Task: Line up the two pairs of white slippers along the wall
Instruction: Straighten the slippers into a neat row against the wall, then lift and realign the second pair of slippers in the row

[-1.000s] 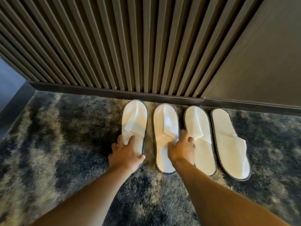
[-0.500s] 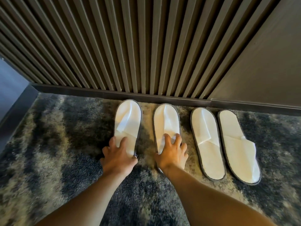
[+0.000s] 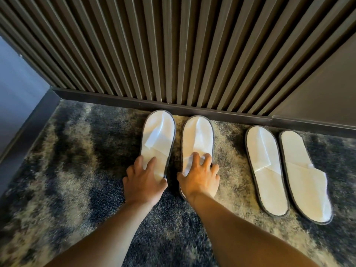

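Note:
Four flat white slippers with dark rims lie on the carpet, one end of each near the slatted wall. My left hand rests with spread fingers on the near end of the leftmost slipper. My right hand presses on the near half of the second slipper, fingers on its folded strap. A gap of carpet separates this pair from the right pair, the third slipper and the fourth slipper, which lie side by side, angled slightly right, untouched.
A dark baseboard runs along the foot of the wall. A mottled blue and beige carpet covers the floor. A pale wall with its own dark skirting closes the left side. A plain dark panel stands at the right.
Both hands have slid the left pair of slippers leftward, opening a gap between it and the right pair. The right hand shifted fully onto the second slipper.

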